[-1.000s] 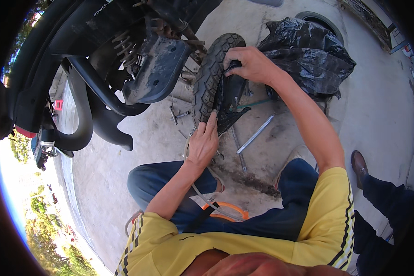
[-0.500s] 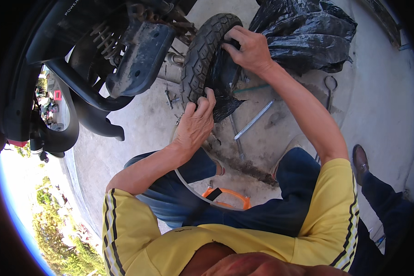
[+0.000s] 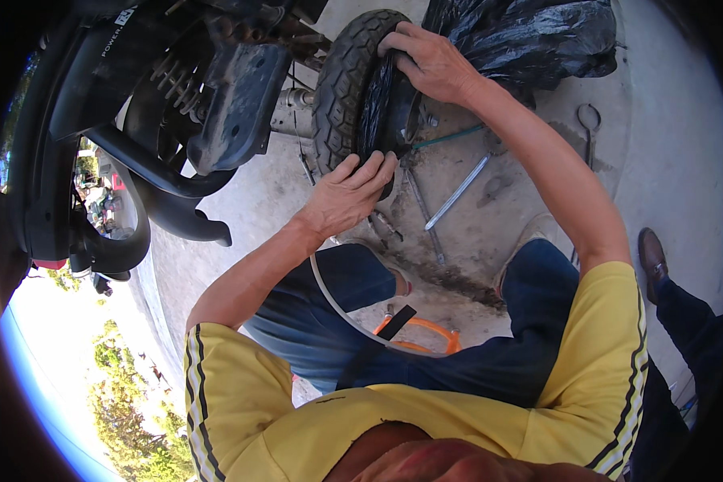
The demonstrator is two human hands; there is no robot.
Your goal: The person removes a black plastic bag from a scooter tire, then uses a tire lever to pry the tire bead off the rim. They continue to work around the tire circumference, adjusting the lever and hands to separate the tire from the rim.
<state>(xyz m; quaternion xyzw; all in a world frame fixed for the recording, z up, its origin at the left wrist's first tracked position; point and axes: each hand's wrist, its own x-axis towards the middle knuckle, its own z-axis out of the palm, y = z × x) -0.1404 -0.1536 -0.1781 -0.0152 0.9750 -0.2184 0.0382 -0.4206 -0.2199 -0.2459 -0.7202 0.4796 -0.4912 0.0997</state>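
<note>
A chunky-treaded black tyre [image 3: 335, 104] stands upright on a vehicle's wheel, with shiny black plastic sheet [image 3: 379, 92] along its open side. My right hand [image 3: 432, 66] is closed over the tyre's upper edge, fingertips curled inward and partly hidden. Lower down, my left hand [image 3: 349, 194] is closed on the tyre's near edge, its fingers bent over the rubber and the plastic. The wheel rim [image 3: 406, 112] shows beside the sheet. Nearby on the ground lie a silver bar [image 3: 458, 193], a darker bar [image 3: 424, 210] and a thin green rod [image 3: 450, 136].
A black vehicle with a shock spring [image 3: 177, 87] and curved bar [image 3: 140, 165] fills the upper left. Crumpled black plastic [image 3: 530, 40] lies at the upper right, near a ring-ended tool [image 3: 588, 120]. An orange hose [image 3: 426, 325] lies between my legs. Another person's shoe [image 3: 652, 257] is at right.
My left hand has shifted right along the tyre's lower edge. A plastic flap that hung out beside it no longer shows there. My right hand remains on the upper edge; the view has shifted slightly.
</note>
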